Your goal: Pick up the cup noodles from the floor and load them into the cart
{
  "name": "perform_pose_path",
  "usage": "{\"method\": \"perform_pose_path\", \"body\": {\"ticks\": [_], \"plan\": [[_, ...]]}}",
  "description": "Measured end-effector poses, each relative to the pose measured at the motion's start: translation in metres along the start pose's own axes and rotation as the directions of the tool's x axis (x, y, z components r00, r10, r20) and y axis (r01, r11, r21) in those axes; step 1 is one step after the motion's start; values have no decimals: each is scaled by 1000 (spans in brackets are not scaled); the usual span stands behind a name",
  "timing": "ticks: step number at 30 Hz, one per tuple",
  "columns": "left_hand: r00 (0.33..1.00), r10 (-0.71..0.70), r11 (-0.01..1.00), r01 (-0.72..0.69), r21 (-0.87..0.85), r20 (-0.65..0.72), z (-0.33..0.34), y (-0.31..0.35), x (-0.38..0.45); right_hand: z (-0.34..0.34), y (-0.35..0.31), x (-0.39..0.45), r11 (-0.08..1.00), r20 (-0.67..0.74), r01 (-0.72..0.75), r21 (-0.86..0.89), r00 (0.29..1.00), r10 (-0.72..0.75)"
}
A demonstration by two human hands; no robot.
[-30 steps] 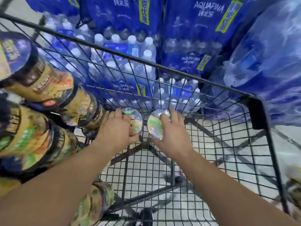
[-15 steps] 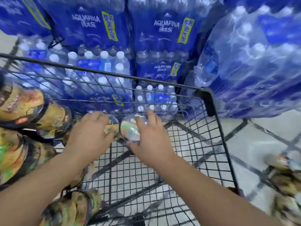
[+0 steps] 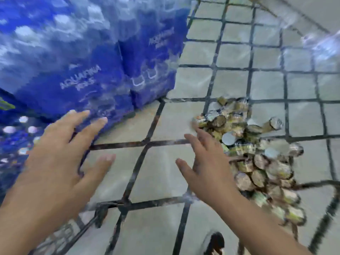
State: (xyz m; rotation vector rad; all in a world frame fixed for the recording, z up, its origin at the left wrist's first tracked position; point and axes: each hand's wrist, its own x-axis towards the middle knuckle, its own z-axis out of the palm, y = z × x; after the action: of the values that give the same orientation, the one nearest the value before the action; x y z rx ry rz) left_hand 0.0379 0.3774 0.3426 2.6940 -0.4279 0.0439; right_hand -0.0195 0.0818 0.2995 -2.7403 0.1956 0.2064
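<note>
While both hands reach out with fingers spread and nothing in them, the risk lies in how the cup noodles are heaped. They sit in a loose pile on the tiled floor, toward the right edge of the view, cups lying on their sides and leaning on one another. The right hand is nearest, its fingertips just short of the pile's near side; the left hand hovers well apart from it, in front of the blue packs of bottled water. Pulling a cup from low in the heap would likely let the ones resting on it roll away across the floor, perhaps under the cart, of which only a blurred dark wire corner shows at the lower left. A hurried grab at two cups at once may crush a thin wall or dent a foil lid. The view is smeared with motion, so individual cups are hard to tell apart, and a misjudged reach could knock the pile instead of gripping it.
</note>
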Motion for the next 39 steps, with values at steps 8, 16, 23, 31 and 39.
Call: {"method": "perform_pose_path", "body": {"ticks": [8, 16, 23, 31, 39], "plan": [[910, 68, 992, -104, 68, 408, 212, 249, 68, -37, 306, -64, 945, 176, -301, -124, 931, 320], [684, 87, 992, -127, 0, 724, 429, 346, 69, 69, 490, -103, 810, 399, -534, -243, 706, 585], [551, -61, 992, 126, -11, 833, 637, 344, 97, 215, 575, -34, 841, 417, -522, -143, 739, 530], [495, 105, 988, -152, -33, 863, 804, 348, 139, 343, 637, 5, 815, 385, -552, -173, 724, 572], [483, 67, 989, -146, 5, 873, 852, 348, 125, 354, 646, -3, 810, 322, -578, -97, 752, 575]]}}
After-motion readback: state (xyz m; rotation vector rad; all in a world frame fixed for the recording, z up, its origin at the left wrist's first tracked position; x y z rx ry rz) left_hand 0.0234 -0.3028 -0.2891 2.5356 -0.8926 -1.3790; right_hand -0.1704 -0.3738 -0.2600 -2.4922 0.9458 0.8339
